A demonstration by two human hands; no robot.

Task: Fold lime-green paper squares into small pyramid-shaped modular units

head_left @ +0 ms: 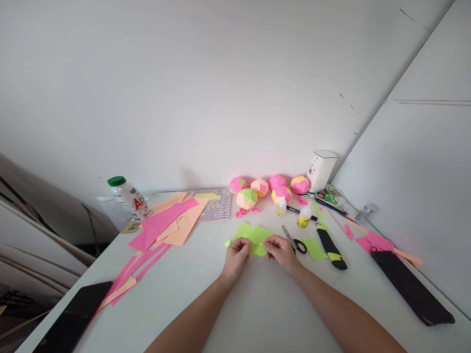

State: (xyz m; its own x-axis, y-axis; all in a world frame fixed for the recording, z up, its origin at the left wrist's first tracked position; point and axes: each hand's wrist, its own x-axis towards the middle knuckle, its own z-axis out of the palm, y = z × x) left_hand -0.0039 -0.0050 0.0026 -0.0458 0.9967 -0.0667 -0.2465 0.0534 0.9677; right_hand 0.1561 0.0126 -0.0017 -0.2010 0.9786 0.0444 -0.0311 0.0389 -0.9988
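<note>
Both hands meet over a piece of green paper at the middle of the white table. My left hand pinches its left side between thumb and fingers, and my right hand pinches the right side. More green sheets lie just beyond and partly under it. Close to my right hand are black-handled scissors, partly hidden by that hand, and another green paper piece. A black and yellow-green utility knife rests farther right.
Several faceted paper balls sit by the wall, near a glue bottle, a black marker and a white holder. Pink and orange sheets and a white bottle stand left. Dark phones lie at both sides.
</note>
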